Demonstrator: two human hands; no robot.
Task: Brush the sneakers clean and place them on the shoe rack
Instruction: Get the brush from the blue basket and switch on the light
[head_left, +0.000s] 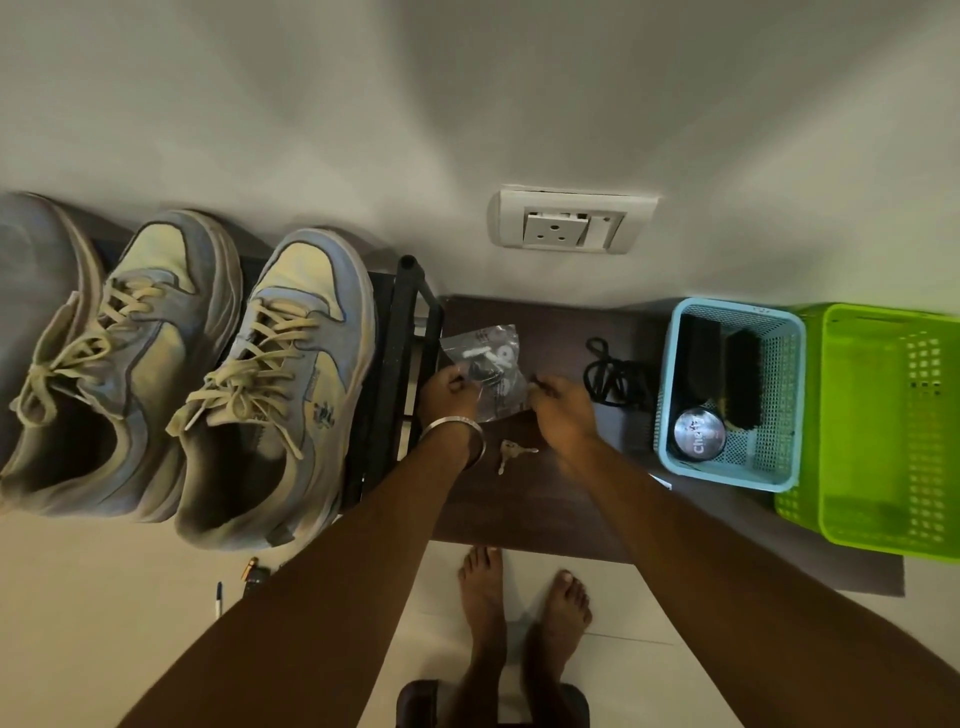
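From the head view I am seeing my left hand (448, 391) and right hand (561, 410) each pinching an edge of a clear plastic bag (485, 366) stretched between them. The sneakers (270, 384) are sitting on the shoe rack (410, 317), left of the left hand; the brush (744, 379) is lying in the blue basket (675, 395), right of the right hand.

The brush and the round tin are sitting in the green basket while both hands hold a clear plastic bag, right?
Not quite. The head view shows the brush and the round tin in the light blue basket, not the green basket beside it. The rest holds: the left hand and right hand both hold the clear plastic bag.
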